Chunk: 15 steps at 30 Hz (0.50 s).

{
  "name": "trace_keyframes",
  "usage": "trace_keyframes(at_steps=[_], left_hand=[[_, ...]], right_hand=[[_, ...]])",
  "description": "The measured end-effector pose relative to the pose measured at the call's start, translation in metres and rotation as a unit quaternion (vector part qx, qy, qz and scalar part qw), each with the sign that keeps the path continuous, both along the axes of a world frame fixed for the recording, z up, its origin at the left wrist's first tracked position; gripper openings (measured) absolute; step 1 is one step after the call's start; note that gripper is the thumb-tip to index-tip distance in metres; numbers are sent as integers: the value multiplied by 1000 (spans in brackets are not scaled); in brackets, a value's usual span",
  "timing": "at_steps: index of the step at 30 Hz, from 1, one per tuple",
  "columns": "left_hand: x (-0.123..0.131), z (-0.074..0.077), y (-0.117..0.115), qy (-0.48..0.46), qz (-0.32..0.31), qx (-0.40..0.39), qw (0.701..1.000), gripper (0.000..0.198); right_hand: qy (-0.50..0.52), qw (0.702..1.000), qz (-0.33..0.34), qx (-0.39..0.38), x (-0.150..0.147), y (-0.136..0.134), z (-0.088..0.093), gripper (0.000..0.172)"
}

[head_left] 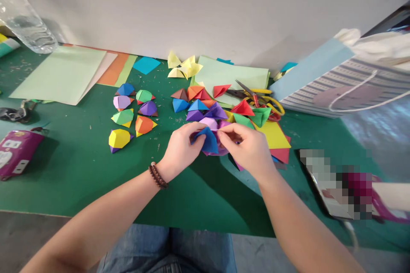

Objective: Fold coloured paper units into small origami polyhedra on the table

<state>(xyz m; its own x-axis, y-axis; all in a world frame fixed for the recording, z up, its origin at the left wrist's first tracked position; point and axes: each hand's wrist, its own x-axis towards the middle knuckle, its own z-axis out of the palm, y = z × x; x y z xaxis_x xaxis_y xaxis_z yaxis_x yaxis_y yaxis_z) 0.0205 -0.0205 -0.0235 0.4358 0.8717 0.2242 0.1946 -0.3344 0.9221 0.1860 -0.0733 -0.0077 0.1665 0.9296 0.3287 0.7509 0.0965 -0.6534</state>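
Observation:
My left hand (185,144), with a dark beaded bracelet at its wrist, pinches a blue folded paper piece (209,141) between thumb and fingers. Close on its right, my right hand (245,147) has thumb and index finger together at a purple paper piece (223,124); whether it grips that piece or the blue one's edge is hard to see. Just beyond both hands lie folded paper pieces in several colours, such as a purple one (216,111), a red one (242,108) and a green one (261,116). More purple paper is partly hidden under my hands.
Two-coloured folded paper shapes (120,138) stand in rows to the left. Behind are paper sheets (60,72), pale yellow pieces (185,68) and yellow-handled scissors (273,104). A water bottle (28,25), a purple packet (19,151), a striped gift bag (336,81) and a phone (326,187) flank the green table (153,209).

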Motion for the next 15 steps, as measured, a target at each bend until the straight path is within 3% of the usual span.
trace_keyframes(at_steps=[5, 10, 12, 15], left_hand=[[-1, 0, 6, -127, 53, -38, 990, 5], [2, 0, 7, -222, 45, -173, 959, 14], [3, 0, 6, -241, 36, -224, 944, 19], [5, 0, 5, -247, 45, -229, 940, 22]], right_hand=[[66, 997, -28, 27, 0, -2, -1, 4], [147, 985, -71, 47, 2, -5, 0, 7], [167, 983, -62, 45, 1, -5, -1, 8], [199, 979, -18, 27, -5, -5, -4, 8]])
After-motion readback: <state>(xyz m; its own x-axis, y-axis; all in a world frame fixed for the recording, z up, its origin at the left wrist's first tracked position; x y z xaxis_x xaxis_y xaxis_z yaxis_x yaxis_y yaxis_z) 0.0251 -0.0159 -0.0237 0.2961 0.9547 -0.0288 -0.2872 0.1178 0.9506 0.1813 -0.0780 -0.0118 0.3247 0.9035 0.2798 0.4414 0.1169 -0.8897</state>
